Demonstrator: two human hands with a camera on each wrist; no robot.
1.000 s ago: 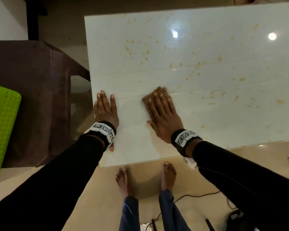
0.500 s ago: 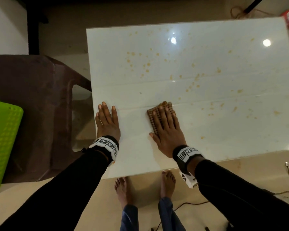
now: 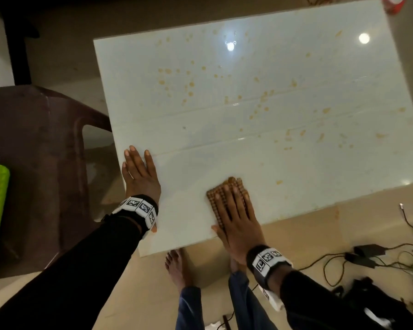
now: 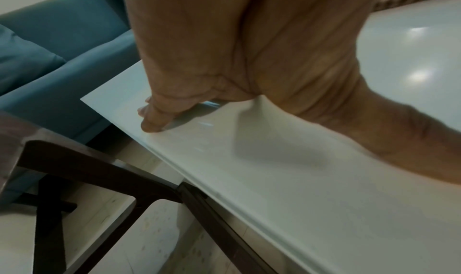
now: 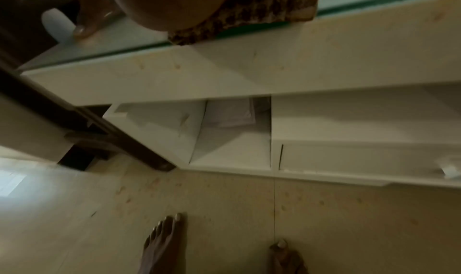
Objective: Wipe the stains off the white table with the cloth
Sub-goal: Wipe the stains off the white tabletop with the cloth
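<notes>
A: From the head? 
B: The right hand (image 3: 234,217) lies flat, its grip open, pressing the cloth (image 3: 224,201) at the near edge of the white bench (image 3: 224,144); stains (image 3: 191,84) sit farther back.

A: From the left wrist? 
B: The left hand (image 4: 224,51) lies flat on the bench, holding nothing.

A: From the right wrist? 
B: The cloth (image 5: 244,14) pokes over the edge.

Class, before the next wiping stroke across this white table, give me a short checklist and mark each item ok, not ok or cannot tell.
1. Right hand flat on the cloth: ok.
2. Cloth fully on the table: not ok, its near end reaches the table's edge.
3. Left hand bracing the table's left edge: ok.
4. Stains remaining ahead: not ok, many remain.
5. Cloth dampness: cannot tell.
</notes>
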